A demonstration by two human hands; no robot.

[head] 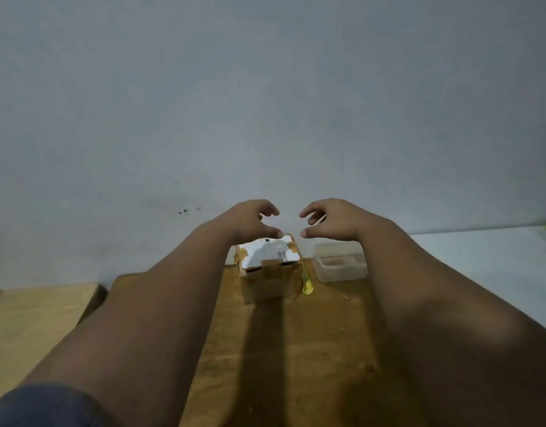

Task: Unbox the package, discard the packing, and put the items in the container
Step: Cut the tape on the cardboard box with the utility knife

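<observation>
A small brown cardboard box (270,271) with a white label and tan tape strips stood at frame centre on a worn wooden table (296,349), flaps shut. The left hand (250,221) and right hand (330,220) hovered above its far edge, fingers spread and curled, grasping nothing; left thumb possibly touched the box, hard to tell. A clear plastic container (339,265) sat right of it, partly behind the right wrist. A yellow-green object (307,285) peeked out beside the box, mostly hidden.
</observation>
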